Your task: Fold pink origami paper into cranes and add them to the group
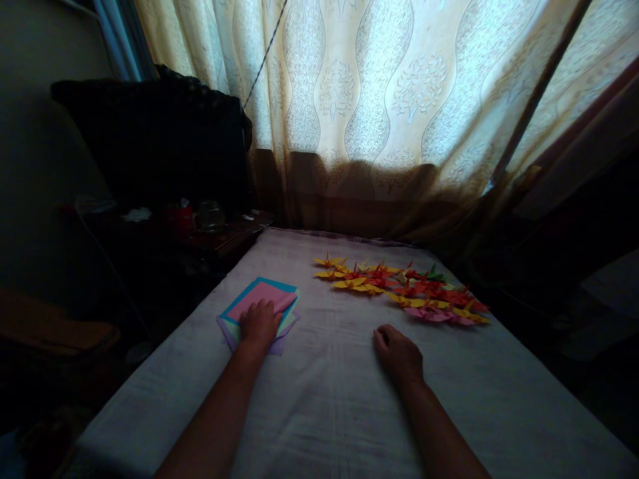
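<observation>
My left hand (pixel 259 324) lies on a stack of paper squares (pixel 249 298) on the left part of the bed (pixel 324 399), about midway between near and far. Its fingers are stretched out flat and close together, pressing down on the pink sheet (pixel 267 293) at the top of the stack; they pinch nothing. Under the pink sheet a blue square shows along the far and left edges. Pale green and lilac corners stick out on the near side, so the stack is fanned rather than squared up. The right edge of the pink sheet looks slightly raised just beside my fingertips, though the dim light makes that hard to judge.

My right hand (pixel 398 352) rests knuckles-up on the bedcover, well apart from the stack and to its right. Its fingers are curled loosely in toward the palm, and I see nothing held in them.

Farther off and to the right of that hand, folded paper cranes (pixel 399 289) lie in rows: yellow, orange, red, pink and 1 green. Neither of my 2 hands touches them. Beyond the bed hangs a patterned curtain (pixel 379 100), lit from behind. At the far left a dark side table (pixel 224 239) carries a glass jar (pixel 210 214).
</observation>
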### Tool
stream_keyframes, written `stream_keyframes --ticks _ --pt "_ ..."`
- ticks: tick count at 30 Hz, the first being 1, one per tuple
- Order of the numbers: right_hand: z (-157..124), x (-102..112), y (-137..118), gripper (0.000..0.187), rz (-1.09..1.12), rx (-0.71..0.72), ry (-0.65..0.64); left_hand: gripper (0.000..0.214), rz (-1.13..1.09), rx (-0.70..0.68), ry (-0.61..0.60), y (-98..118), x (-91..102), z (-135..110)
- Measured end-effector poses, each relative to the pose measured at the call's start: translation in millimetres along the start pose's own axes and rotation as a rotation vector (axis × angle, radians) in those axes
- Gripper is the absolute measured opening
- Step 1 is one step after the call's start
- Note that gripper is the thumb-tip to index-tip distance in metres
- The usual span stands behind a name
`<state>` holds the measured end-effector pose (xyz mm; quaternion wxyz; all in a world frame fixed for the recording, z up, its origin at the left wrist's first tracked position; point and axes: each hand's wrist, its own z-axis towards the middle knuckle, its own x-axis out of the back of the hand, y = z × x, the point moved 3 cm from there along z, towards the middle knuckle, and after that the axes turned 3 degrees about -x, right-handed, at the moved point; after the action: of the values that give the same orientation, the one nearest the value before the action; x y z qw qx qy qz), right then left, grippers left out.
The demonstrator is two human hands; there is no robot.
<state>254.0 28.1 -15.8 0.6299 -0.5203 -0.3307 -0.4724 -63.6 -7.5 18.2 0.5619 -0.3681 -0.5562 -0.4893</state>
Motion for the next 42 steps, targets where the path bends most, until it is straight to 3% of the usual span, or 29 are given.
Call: stream_keyframes --ticks 10,18,23,26,31,35,39,42 --pt "-1.2 3.8 -2.4 0.021 -0.005 0.004 -0.014 0.024 -0.255 -0.203 0.082 29.5 2.8 -8.2" --pt "-1.2 -0.2 -0.3 0.022 0.046 0.022 -0.001 0.039 -0.804 -0.47 0.068 68.9 -5.9 -28.2" --pt "-0.6 -1.3 -0.5 0.022 0.074 0.029 0.02 0.075 -1.141 -0.381 0.044 74.6 -21.1 -20.7" --pt "-0.1 -1.1 -1.0 0.022 0.087 0.024 0.025 0.08 -1.24 -0.276 0.076 73.7 -36.4 -6.8" --pt "0.7 -2.2 -0.1 0.022 0.11 0.032 0.037 0.069 -1.16 -0.15 0.171 60.1 -53.4 8.5" --pt "0.5 -2.8 0.6 0.024 0.119 0.051 0.047 0.049 -0.943 -0.277 0.19 51.8 -43.0 1.6" --pt "-0.8 -0.7 -1.5 0.027 0.144 0.1 0.062 0.032 -0.706 -0.541 0.001 62.8 -33.4 -18.4" --pt "-1.8 1.3 -5.0 0.026 0.169 0.169 0.074 0.047 -0.564 -0.679 -0.146 73.0 -33.4 -32.2"
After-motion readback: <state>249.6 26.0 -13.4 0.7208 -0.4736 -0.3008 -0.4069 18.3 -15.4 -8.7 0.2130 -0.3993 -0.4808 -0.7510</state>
